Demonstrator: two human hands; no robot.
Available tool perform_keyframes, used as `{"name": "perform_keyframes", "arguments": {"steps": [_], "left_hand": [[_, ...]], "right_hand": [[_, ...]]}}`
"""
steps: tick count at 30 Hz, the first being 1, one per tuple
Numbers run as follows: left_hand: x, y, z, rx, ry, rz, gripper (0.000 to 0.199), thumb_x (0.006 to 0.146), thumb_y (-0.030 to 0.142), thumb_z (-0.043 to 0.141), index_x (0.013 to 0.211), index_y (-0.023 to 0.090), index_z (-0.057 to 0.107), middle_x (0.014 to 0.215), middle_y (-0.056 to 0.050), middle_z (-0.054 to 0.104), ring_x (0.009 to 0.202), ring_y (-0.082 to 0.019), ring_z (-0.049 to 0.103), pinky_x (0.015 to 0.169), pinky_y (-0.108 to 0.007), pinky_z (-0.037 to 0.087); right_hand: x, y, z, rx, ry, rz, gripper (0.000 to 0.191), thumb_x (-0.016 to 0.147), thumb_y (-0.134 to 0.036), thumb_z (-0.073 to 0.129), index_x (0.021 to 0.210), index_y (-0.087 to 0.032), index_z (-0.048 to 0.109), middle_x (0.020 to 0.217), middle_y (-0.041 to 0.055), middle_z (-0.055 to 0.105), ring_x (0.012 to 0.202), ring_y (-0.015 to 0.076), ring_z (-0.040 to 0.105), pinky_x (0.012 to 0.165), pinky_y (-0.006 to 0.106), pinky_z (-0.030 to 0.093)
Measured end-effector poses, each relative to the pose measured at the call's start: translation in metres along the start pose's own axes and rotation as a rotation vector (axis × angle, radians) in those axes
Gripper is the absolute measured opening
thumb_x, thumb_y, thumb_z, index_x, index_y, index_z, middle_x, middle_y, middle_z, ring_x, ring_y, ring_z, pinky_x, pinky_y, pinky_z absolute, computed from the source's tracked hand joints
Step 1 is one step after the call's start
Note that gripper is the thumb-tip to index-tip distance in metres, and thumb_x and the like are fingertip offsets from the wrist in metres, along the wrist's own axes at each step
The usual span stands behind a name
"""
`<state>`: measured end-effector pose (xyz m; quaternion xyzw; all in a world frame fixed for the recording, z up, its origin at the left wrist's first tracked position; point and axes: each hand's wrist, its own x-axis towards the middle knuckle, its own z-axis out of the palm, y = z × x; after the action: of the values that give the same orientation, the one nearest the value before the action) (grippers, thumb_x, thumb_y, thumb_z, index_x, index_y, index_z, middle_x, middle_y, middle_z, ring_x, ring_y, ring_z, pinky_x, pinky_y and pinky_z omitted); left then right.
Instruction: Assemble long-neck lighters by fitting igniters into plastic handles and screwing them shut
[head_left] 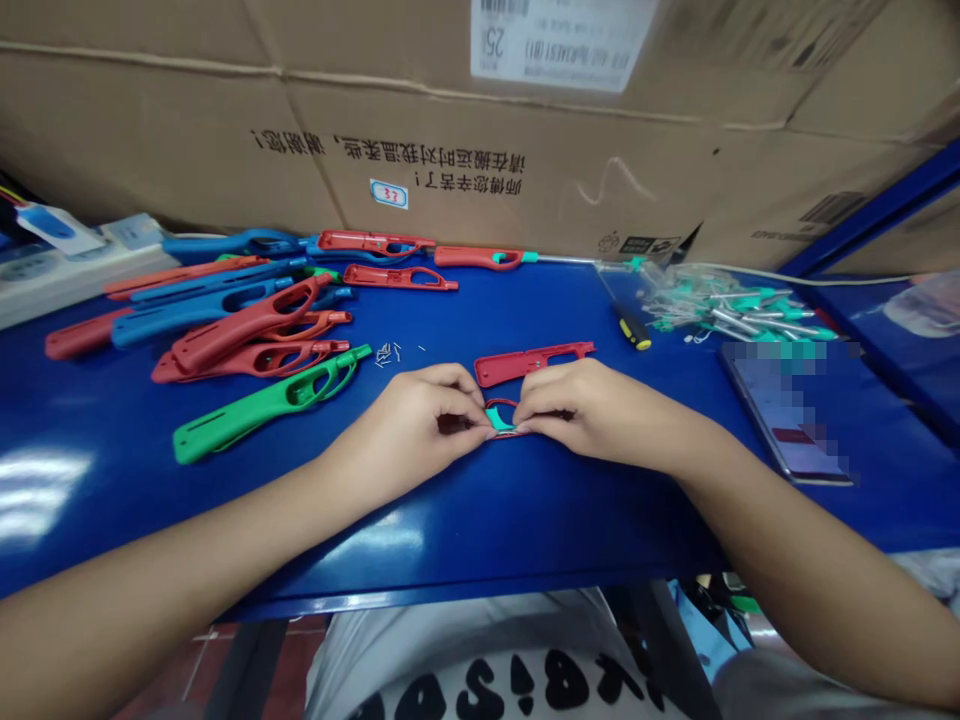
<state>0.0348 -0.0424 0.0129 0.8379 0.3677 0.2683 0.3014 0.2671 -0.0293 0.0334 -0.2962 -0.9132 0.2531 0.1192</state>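
Both hands meet over a red lighter casing half (504, 403) lying near the middle of the blue table. A teal trigger (498, 420) sits in its loop. My left hand (431, 415) is closed, thumb and fingers pinching at the trigger's left side. From the right, my right hand (585, 410) pinches the casing beside the trigger, fingers closed; much of the casing is hidden under the hands. Just behind the right fingers lies another red casing half (529, 363), inner side up. A small scatter of metal pins or screws (386, 354) is beyond my left hand.
Red, blue and green lighter casings (247, 330) pile up at the left. An assembled-looking red lighter (480, 258) lies at the back. To the right are a screwdriver (634, 332), metal tubes with teal parts (742, 310) and a phone (787, 420). A cardboard box (450, 130) walls the back.
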Motion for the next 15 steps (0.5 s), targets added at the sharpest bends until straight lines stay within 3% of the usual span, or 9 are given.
{"name": "perform_keyframes", "arguments": {"steps": [15], "left_hand": [[-0.003, 0.001, 0.003, 0.067, 0.029, 0.044, 0.010, 0.088, 0.013, 0.070, 0.083, 0.018, 0.078, 0.090, -0.003, 0.068, 0.078, -0.013, 0.066, 0.070, -0.024, 0.051]], "right_hand": [[0.000, -0.011, -0.001, -0.125, -0.077, 0.114, 0.019, 0.097, -0.017, 0.055, 0.086, -0.016, 0.071, 0.088, 0.0053, 0.068, 0.078, 0.0162, 0.063, 0.068, 0.027, 0.041]]}}
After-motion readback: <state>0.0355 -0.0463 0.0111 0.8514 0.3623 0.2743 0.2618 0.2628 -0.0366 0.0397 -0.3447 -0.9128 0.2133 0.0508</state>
